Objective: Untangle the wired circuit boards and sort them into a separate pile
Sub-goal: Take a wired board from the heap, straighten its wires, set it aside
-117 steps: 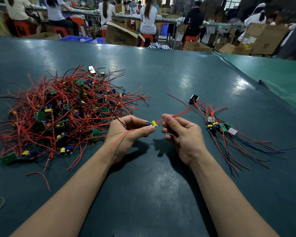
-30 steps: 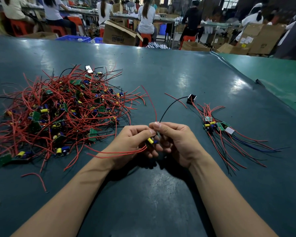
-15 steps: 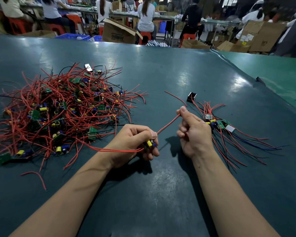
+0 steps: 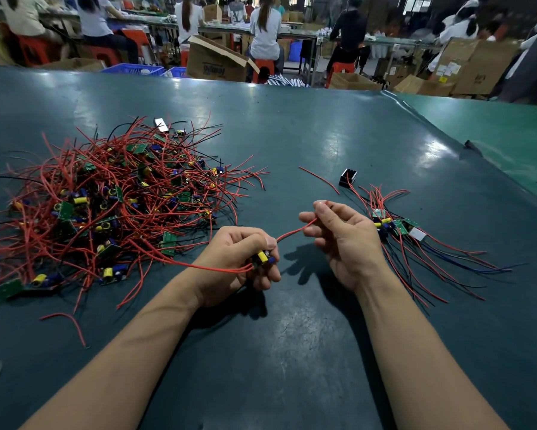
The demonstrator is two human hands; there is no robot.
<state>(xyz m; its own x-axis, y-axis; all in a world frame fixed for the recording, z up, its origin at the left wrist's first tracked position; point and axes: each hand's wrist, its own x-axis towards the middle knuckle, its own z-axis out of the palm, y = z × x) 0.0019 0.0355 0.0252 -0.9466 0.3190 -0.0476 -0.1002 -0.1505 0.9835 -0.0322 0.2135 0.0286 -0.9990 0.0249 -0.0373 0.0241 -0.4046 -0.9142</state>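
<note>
My left hand grips a circuit board, mostly hidden by my fingers; right hand pinches its red wire, beside the sorted pile.

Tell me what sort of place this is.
Probably an electronics assembly workshop: a tangled heap of wired circuit boards on a long green worktable, seated workers at benches behind, and cardboard cartons.

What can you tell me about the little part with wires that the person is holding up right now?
The circuit board is small, carrying a yellow cylinder and a blue component. The left hand grips it above the table. One red wire runs to the right hand, which pinches it; others trail left towards the tangled pile.
</note>
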